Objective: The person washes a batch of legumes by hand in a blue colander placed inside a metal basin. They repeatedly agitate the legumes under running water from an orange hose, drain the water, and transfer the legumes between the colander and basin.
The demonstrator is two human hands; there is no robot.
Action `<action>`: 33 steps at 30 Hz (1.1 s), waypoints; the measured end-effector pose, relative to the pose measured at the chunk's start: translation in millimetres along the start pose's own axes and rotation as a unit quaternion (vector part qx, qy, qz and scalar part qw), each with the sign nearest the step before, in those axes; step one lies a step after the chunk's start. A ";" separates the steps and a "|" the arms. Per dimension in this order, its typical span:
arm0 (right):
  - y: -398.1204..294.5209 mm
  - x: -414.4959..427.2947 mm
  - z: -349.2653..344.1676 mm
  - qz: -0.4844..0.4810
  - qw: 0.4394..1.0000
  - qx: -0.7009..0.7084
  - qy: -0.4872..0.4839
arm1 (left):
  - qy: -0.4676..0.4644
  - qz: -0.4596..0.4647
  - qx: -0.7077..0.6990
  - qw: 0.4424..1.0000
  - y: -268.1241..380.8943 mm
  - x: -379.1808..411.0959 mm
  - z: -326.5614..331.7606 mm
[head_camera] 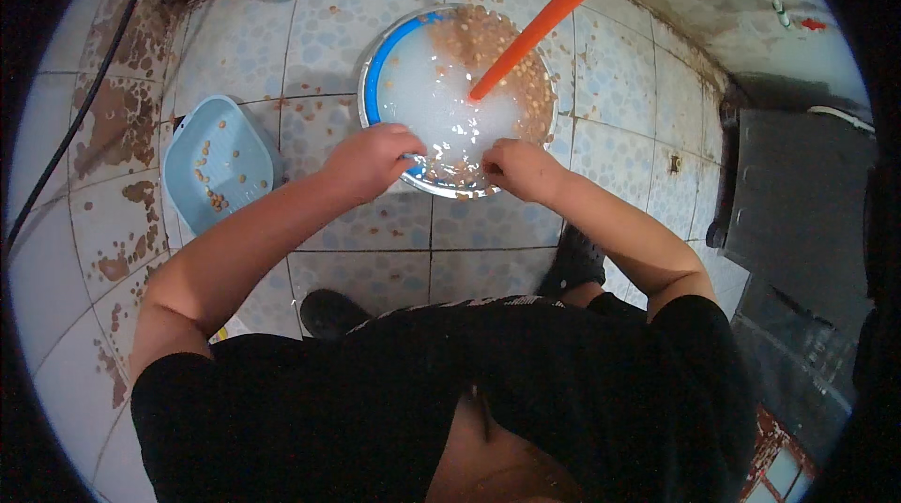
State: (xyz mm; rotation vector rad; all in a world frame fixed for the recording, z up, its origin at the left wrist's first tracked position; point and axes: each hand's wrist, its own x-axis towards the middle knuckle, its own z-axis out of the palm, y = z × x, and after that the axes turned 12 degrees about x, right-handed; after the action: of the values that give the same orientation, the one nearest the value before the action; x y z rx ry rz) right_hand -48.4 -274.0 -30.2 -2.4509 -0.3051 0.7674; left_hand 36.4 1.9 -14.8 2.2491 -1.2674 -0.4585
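A round metal basin (363, 91) full of cloudy water stands on the tiled floor. Many small tan beans or kernels (535, 77) lie along its right side, and a blue rim (376, 70) shows along the left inside. An orange hose (542, 21) reaches down into the water. At the basin's near left edge is my left hand (373, 157), fingers curled by the blue rim; its grip is partly hidden. My right hand (524, 169) is at the near right edge with bent fingertips among the beans; whether it holds any is hidden.
A light blue plastic basket (264, 140) with several beans sits on the left. Stray bits dot the floor tiles (394, 221). A pipe runs along the far wall, a black cable (95, 91) hangs at left, and a dark grey appliance or cabinet (795, 186) stands at right.
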 end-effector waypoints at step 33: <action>-24.1 -5.9 16.0 -0.041 0.998 0.000 0.040 | 0.219 0.029 0.179 0.959 -14.6 35.0 2.1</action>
State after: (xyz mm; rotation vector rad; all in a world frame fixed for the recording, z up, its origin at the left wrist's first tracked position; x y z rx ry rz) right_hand -63.7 -249.4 -24.9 -2.4454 -0.3711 0.6319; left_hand 63.1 -22.5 -26.4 2.4088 -1.2430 0.3095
